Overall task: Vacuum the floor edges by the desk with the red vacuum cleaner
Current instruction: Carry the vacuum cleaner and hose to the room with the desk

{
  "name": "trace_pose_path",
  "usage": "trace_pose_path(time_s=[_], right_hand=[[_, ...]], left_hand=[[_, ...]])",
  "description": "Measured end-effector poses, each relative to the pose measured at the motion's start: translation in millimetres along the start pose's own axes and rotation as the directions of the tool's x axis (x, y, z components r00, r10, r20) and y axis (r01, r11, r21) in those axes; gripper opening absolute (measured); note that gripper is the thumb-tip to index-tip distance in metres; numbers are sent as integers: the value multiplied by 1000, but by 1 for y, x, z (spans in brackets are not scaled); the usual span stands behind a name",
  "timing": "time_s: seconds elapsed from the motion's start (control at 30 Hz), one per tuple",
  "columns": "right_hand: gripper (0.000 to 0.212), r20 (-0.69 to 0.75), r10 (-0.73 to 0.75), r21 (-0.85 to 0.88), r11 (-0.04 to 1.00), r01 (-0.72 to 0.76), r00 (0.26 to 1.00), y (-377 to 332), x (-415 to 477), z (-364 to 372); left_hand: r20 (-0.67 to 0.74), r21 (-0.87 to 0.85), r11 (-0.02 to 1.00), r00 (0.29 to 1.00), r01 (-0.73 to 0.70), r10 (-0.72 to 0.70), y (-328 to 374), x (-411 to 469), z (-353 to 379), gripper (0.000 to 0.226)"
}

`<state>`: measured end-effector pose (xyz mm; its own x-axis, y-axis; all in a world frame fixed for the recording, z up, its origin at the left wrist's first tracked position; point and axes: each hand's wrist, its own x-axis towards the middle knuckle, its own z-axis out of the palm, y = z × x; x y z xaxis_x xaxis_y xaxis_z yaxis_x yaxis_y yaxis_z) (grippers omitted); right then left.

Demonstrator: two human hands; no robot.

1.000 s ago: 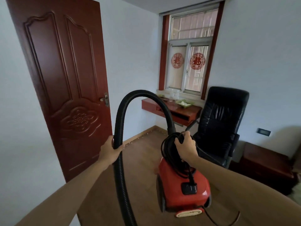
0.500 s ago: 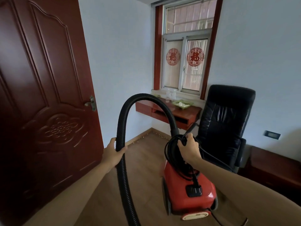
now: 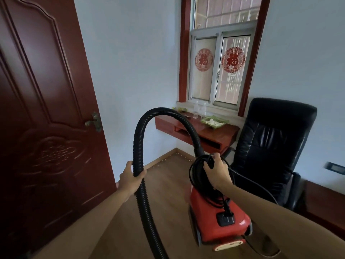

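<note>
The red vacuum cleaner (image 3: 209,221) sits low in the picture at about 5 o'clock from centre, over the wooden floor (image 3: 168,193); whether its wheels touch the boards cannot be told. The right hand (image 3: 217,171) grips the black handle at the machine's far end, fingers curled tight round it together with a coil of black power cord (image 3: 194,176), whose loops hang down over the red body. The left hand (image 3: 131,179), at 9 o'clock from the right one, is clamped round the black ribbed hose (image 3: 139,146). The hose arches up from this grip, bends over, and comes down into the machine just beyond the right hand. Its other end runs down out of the picture at 6 o'clock.

The wall-mounted red worktop (image 3: 220,135) lies at 12 o'clock from the vacuum, under the window (image 3: 218,71). It carries a green dish (image 3: 214,122) and two clear bottles (image 3: 196,110). Pale crumbs (image 3: 164,159) line the skirting at 10 o'clock from the vacuum. A black office chair (image 3: 270,146) stands at 2 o'clock, just beside the worktop. A dark red door (image 3: 46,128) fills the 9 o'clock side.
</note>
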<state>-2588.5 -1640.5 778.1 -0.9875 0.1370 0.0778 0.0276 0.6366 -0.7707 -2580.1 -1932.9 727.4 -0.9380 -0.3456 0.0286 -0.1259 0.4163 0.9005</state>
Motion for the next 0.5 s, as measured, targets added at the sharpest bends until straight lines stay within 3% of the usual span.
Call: trace_pose_path(time_s=[0.5], right_hand=[[30,8,41,-27,999,-41,999,34,205,87]], left_hand=[[39,-3,1000,999,22,-22,-24,188,92,33]])
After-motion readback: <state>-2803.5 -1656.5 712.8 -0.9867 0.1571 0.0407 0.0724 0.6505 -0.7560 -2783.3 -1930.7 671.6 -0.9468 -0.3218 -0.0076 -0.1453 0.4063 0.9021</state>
